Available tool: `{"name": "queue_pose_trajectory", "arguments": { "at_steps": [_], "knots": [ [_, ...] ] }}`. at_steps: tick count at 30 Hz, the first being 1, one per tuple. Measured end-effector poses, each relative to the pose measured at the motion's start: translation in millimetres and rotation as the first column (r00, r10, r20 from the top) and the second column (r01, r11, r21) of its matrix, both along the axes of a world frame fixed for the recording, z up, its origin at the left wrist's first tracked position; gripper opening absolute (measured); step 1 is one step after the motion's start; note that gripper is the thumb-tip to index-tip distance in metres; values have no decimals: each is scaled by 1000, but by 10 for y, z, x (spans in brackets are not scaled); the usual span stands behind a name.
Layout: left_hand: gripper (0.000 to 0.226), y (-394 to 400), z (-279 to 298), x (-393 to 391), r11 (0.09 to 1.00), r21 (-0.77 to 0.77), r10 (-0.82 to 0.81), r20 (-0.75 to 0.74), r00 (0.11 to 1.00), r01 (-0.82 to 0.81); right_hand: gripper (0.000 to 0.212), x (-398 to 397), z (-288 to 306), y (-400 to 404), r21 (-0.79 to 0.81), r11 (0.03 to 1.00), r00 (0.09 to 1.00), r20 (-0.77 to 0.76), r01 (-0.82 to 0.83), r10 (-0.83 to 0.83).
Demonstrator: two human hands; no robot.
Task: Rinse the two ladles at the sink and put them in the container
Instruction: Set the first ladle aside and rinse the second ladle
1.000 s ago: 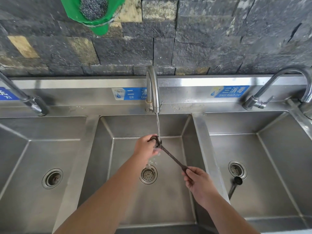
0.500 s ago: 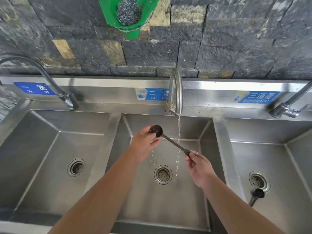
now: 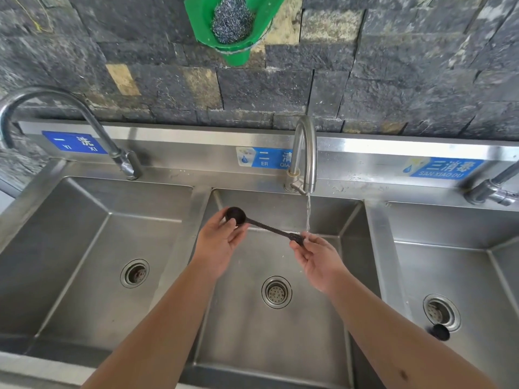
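Observation:
A small dark ladle [image 3: 265,227] with a long thin handle is held across the middle sink basin [image 3: 323,318]. My left hand [image 3: 222,242] grips its round bowl at the left end. My right hand [image 3: 320,259] pinches the tip of its handle, right under the thin water stream [image 3: 308,211] from the middle faucet [image 3: 304,155]. A second dark ladle [image 3: 439,331] lies in the right basin next to the drain, only its bowl showing.
Three steel basins sit side by side, each with a drain and a faucet. The left basin [image 3: 70,248] holds nothing. A green holder [image 3: 233,49] with a steel scourer hangs on the stone wall above. No container is in view.
The ladle has moved left, so the stream now falls on the handle tip by my right hand instead of on the bowl. The view has shifted left.

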State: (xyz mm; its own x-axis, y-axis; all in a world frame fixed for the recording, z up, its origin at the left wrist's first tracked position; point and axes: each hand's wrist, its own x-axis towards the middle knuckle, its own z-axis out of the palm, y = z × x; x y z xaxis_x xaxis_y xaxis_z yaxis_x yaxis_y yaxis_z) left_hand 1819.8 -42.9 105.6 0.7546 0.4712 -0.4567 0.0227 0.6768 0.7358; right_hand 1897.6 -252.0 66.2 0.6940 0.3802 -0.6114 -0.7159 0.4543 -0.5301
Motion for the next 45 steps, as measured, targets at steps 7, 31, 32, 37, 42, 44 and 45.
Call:
{"name": "queue_pose_trajectory", "arguments": {
  "at_steps": [7, 31, 32, 37, 42, 44, 45],
  "knots": [
    [39, -350, -175, 147, 995, -71, -67, -7, 998, 66, 18, 2, 125, -530, -10, 998, 996, 61, 66, -65],
    [9, -1136, -190, 548, 927, -200, -340, -91, 936, 317, 40, -605, 656, -1176, -341, 924, 771, 630, 173, 89],
    [8, -1143, -186, 546, 923, -198, -351, -82, 933, 330, 40, -669, 663, -1146, -386, 909, 714, 680, 157, 166],
    [16, -1132, -168, 518, 926, -210, -331, -56, 942, 313, 31, -889, 541, -1060, -524, 833, 568, 745, 174, 350],
    [25, -1116, -97, 533, 912, -233, -355, -39, 934, 337, 52, -914, 342, -1011, -481, 831, 649, 733, 280, 205],
    [22, -1105, -74, 557, 904, -174, -404, -47, 914, 391, 56, -913, 261, -1005, -489, 818, 705, 692, 302, 153],
    [20, -1101, -59, 569, 898, -151, -424, -49, 904, 413, 55, -912, 219, -1010, -493, 817, 744, 657, 300, 124]
  ]
}}
